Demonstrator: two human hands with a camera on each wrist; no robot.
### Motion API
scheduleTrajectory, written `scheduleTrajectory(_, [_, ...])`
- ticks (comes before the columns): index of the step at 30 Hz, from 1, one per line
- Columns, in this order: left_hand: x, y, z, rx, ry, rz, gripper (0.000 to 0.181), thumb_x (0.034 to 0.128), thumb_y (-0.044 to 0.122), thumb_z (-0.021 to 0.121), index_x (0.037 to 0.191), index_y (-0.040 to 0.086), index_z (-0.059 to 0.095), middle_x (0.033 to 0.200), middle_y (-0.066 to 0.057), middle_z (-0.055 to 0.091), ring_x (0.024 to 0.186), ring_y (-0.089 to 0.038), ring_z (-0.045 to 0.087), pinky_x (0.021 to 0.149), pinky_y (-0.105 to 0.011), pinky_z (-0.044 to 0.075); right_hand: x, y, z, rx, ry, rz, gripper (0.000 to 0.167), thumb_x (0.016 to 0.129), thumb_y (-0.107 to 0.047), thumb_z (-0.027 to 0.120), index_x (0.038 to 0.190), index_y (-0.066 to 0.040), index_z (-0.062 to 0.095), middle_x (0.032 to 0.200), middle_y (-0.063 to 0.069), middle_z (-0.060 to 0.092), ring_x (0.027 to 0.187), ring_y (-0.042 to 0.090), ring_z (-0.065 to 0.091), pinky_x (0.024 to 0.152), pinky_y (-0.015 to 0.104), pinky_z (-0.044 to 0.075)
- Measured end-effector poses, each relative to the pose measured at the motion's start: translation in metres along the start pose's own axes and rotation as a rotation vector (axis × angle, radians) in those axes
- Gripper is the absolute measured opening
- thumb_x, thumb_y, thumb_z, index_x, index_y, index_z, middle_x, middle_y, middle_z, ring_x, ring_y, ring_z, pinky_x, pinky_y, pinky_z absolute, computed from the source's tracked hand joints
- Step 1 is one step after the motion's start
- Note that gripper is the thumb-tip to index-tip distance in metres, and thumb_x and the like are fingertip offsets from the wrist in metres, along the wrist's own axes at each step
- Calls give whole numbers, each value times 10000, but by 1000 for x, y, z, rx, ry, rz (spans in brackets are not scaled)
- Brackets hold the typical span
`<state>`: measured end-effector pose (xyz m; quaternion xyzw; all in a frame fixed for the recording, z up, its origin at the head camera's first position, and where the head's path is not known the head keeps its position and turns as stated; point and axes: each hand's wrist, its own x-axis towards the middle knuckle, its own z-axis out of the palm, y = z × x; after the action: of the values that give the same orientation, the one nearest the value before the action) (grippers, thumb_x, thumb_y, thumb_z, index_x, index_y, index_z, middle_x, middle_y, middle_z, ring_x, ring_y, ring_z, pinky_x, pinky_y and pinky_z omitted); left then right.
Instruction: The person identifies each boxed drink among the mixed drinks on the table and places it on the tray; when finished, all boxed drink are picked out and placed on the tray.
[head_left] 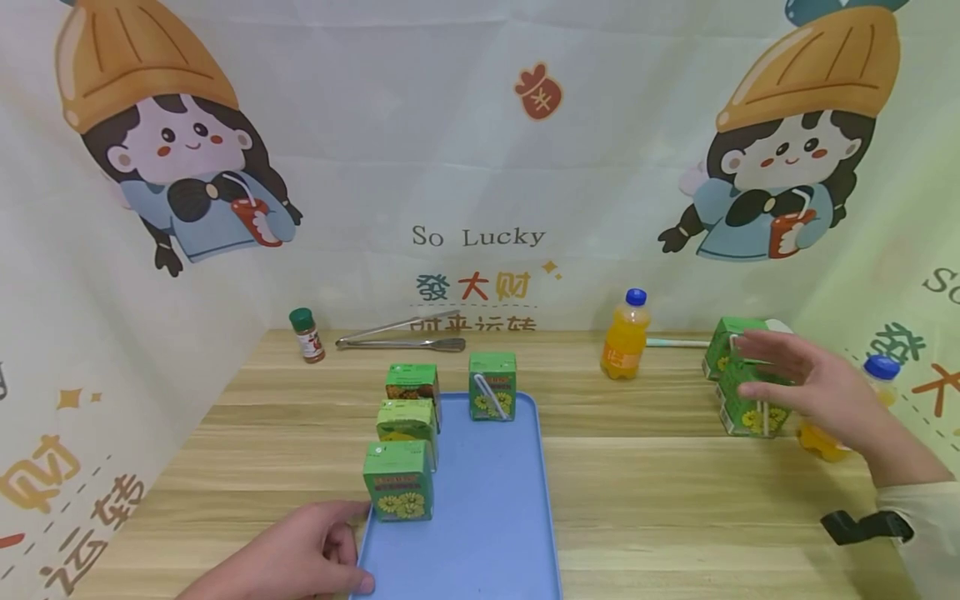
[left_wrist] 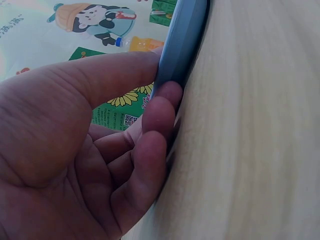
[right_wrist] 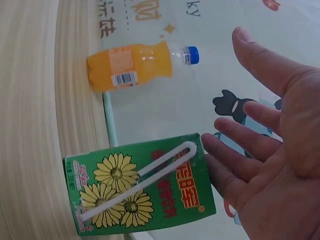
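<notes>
My left hand (head_left: 300, 550) grips the left edge of a blue tray (head_left: 495, 517), thumb and curled fingers at its rim. Beside that hand, a green drink carton with yellow flowers (head_left: 399, 493) stands at the tray's left side. Behind it come a lemon-pictured carton (head_left: 405, 417) and a darker-fronted green carton (head_left: 412, 380). Another flower carton (head_left: 492, 392), with a straw on its front, is at the tray's far end. On the right, my right hand (head_left: 817, 396) has its fingers extended at the top of a flower carton (right_wrist: 145, 185); whether they touch it I cannot tell.
A second green carton (head_left: 722, 346) stands behind the one by my right hand. One orange drink bottle (head_left: 626, 342) is at the back, another (head_left: 821, 442) behind my right wrist. A green-capped spice jar (head_left: 307, 336) and metal tongs (head_left: 405, 342) lie back left. A printed curtain (head_left: 360, 125) surrounds the table.
</notes>
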<state>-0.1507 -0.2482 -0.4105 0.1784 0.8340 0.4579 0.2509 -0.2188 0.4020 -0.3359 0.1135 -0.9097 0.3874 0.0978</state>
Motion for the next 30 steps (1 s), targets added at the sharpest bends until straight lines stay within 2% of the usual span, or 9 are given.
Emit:
scheduleTrajectory(3, [0,0,0,8,3,-7,954,927,180,914,1536,-295,355,814,-54,709,670,-155,641,583,-257,497,2,0,-1,-76,-8,17,727,994,-235,884,1599,-18,544,1585,207,603,1318,129,647,904,35,417])
scheduleTrajectory(5, [-1,0,-1,-1,0,-7,941,927,160,908,1539,-293,354,814,-60,704,683,-163,641,592,-260,494,3,-1,-1,-118,-22,33,744,988,-272,892,1593,-8,549,1587,298,565,1386,376,608,1004,175,489])
scheduleTrajectory(7, [0,0,-1,0,0,-6,942,927,161,908,1540,-292,354,815,-60,706,685,-164,643,595,-260,497,4,-1,-1,-163,-38,50,776,981,-313,896,1595,2,542,1594,328,540,1400,568,524,1092,410,523])
scheduleTrajectory(10, [0,0,-1,-4,-3,-13,950,933,167,906,1536,-303,342,818,-65,708,690,-169,642,599,-262,497,5,-1,-1,-235,-60,77,835,971,-383,898,1612,-2,522,1615,357,492,1374,603,496,1040,759,451])
scheduleTrajectory(11, [0,0,-1,0,-1,-16,955,932,175,909,1536,-301,344,818,-63,710,690,-167,643,600,-261,498,5,-1,-1,-254,-65,79,850,967,-398,900,1615,-2,518,1618,364,481,1357,603,498,1035,785,438])
scheduleTrajectory(17, [1,-1,-1,18,7,0,964,921,191,918,1539,-292,357,814,-47,710,684,-151,642,591,-256,495,6,0,0,-323,-77,64,884,940,-424,922,1597,17,529,1592,376,490,1269,563,548,985,734,479])
scheduleTrajectory(25, [0,-1,-2,2,9,-20,919,930,151,898,1537,-289,365,832,-65,700,716,-166,639,618,-258,496,7,3,0,-391,-91,31,892,915,-411,944,1558,63,545,1520,397,523,1225,549,571,979,766,490])
scheduleTrajectory(30, [-1,0,-1,15,13,-12,920,922,160,902,1532,-287,378,833,-62,700,725,-167,645,627,-260,500,7,6,0,-417,-83,-1,861,894,-389,964,1518,67,583,1436,380,572,1176,520,587,944,751,513])
